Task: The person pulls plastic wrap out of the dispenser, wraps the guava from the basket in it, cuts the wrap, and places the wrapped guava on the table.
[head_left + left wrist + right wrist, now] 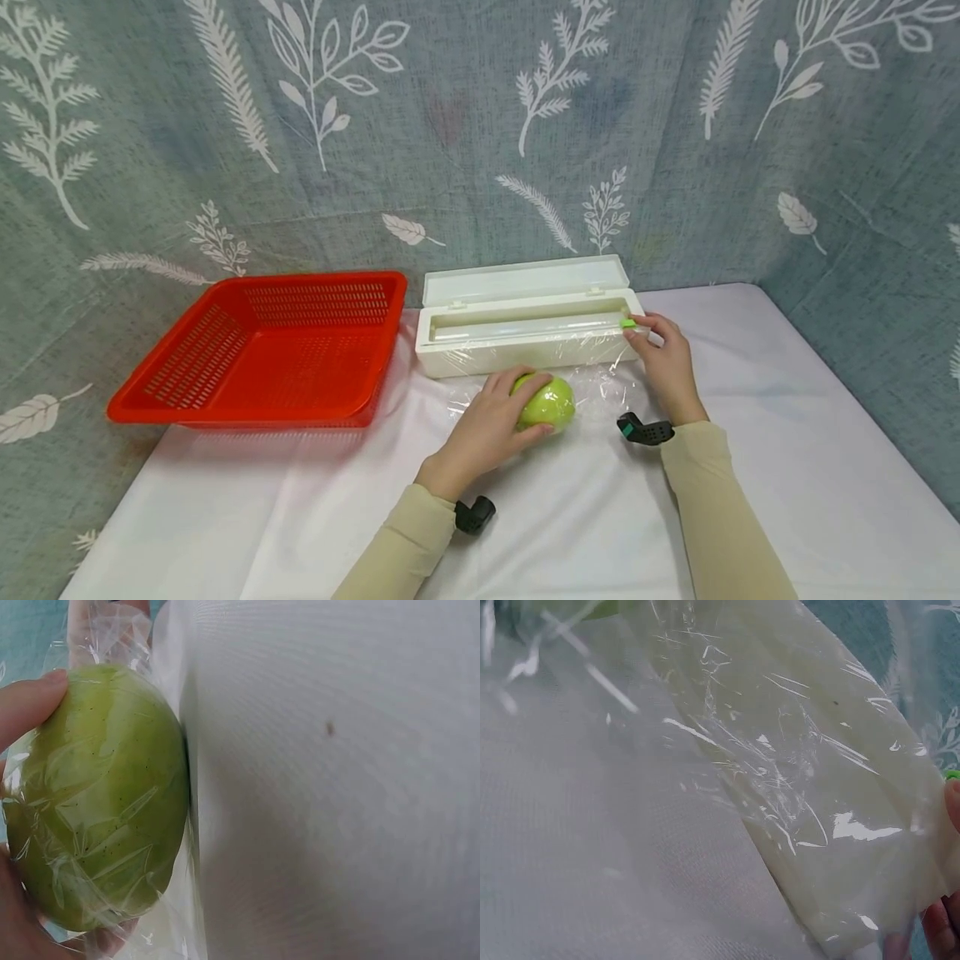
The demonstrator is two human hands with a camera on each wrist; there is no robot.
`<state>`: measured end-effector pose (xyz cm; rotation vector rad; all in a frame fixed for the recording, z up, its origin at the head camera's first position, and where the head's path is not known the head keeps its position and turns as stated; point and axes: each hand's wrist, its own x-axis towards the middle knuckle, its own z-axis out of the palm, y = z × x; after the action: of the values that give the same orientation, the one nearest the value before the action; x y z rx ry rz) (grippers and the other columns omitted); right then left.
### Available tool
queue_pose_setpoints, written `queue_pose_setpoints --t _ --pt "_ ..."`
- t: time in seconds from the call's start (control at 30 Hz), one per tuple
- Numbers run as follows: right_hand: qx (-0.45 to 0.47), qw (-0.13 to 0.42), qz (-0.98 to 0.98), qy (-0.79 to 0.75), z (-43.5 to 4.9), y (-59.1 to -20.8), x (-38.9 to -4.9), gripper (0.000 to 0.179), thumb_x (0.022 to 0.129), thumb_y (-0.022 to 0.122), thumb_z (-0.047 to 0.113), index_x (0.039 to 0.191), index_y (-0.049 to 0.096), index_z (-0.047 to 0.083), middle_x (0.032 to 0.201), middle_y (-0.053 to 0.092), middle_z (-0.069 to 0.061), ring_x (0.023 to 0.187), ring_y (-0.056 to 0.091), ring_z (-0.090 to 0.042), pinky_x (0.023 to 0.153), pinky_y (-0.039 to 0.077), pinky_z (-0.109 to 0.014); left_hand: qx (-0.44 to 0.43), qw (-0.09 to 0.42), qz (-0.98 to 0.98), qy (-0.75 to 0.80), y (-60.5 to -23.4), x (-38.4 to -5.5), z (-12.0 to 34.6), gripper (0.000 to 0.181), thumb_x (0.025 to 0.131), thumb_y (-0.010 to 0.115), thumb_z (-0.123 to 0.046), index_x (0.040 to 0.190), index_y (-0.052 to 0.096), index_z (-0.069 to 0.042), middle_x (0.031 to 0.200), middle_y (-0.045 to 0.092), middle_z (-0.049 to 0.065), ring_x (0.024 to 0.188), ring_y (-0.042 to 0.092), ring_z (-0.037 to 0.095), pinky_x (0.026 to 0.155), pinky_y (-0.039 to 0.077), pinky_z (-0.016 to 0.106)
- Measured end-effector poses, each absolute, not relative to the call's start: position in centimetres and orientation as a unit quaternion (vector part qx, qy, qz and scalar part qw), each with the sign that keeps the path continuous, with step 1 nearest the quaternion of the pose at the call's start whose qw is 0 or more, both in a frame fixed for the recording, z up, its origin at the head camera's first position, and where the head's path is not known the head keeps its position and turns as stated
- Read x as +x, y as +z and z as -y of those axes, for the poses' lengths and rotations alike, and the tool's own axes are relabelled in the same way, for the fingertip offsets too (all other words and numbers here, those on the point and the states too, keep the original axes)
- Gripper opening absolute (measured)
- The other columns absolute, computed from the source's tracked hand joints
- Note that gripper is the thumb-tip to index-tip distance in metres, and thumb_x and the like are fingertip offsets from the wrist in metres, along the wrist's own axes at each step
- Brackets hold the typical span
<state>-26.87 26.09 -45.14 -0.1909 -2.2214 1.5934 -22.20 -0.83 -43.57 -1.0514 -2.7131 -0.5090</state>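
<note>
My left hand [487, 421] grips a green speckled fruit [549, 403] on the table, fingers over its top and thumb on the near side. In the left wrist view, wrinkled clear cling film [82, 825] covers the fruit; its exact kind I cannot tell. The film [780, 765] stretches from the fruit across the front of a white cling film dispenser [525, 357], whose lid [525, 282] stands raised, with a clear roll [525, 327] inside. At the dispenser's right end, my right hand [670, 367] pinches a small bright green slide cutter [628, 323] between thumb and finger.
An open red plastic basket [300, 408] stands to the left of the dispenser. A white cloth [810, 467] covers the table, and a patterned grey-blue curtain [465, 183] hangs behind. Black wrist cameras [645, 430] project from both wrists.
</note>
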Motion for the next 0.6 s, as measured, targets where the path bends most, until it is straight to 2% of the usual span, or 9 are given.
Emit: queue_pose_setpoints --t 0.6 --pt "-0.058 0.187 0.812 0.549 -25.74 -44.87 -27.01 0.028 0.089 0.055 0.018 0.113 0.061 0.005 0.135 0.034 -0.01 0.124 0.03 -0.029 0.096 0.03 -0.046 -0.355 0.086 0.913 -0.18 -43.51 -22.36 0.88 0.065 0.08 0.056 -0.053 0.135 0.035 -0.028 0.132 0.035 0.002 0.119 0.033 0.021 0.093 0.035 0.039"
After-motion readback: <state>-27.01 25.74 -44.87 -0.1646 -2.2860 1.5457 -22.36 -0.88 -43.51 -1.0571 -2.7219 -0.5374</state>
